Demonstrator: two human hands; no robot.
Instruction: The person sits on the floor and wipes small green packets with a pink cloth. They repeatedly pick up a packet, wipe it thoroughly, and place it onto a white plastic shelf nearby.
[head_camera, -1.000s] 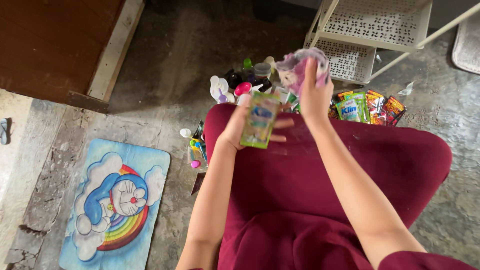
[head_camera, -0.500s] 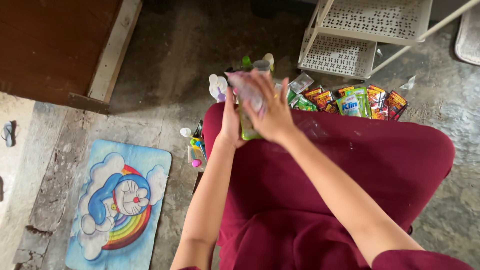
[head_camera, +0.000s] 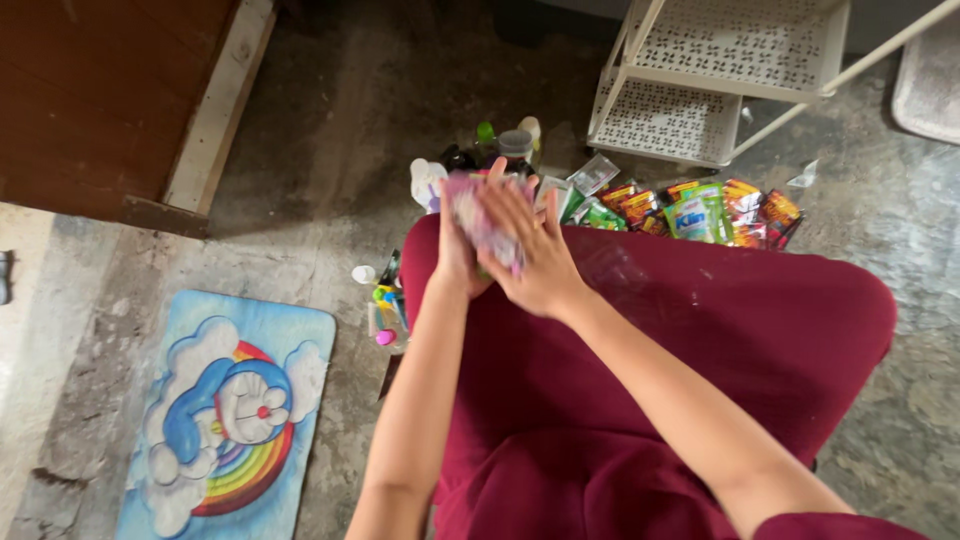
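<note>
Over my lap, which is covered by a dark red skirt (head_camera: 700, 340), my two hands press together around sachets. My left hand (head_camera: 455, 250) is underneath, mostly hidden, holding a green sachet that is barely visible. My right hand (head_camera: 535, 250) lies on top with its fingers spread, pressing a pink and purple sachet (head_camera: 478, 215) against the left palm. Both hands sit just in front of the pile of small things on the floor.
Beyond my knees on the concrete floor lie several bright sachets (head_camera: 700, 210) and small bottles (head_camera: 510, 145). A white perforated metal rack (head_camera: 700, 90) stands behind them. A blue cartoon mat (head_camera: 230, 410) lies at the left, a wooden door (head_camera: 110, 90) at the upper left.
My right hand has come down from near the rack with the pink and purple sachet and laid it over the green sachet in my left hand. The hands are now pressed together.
</note>
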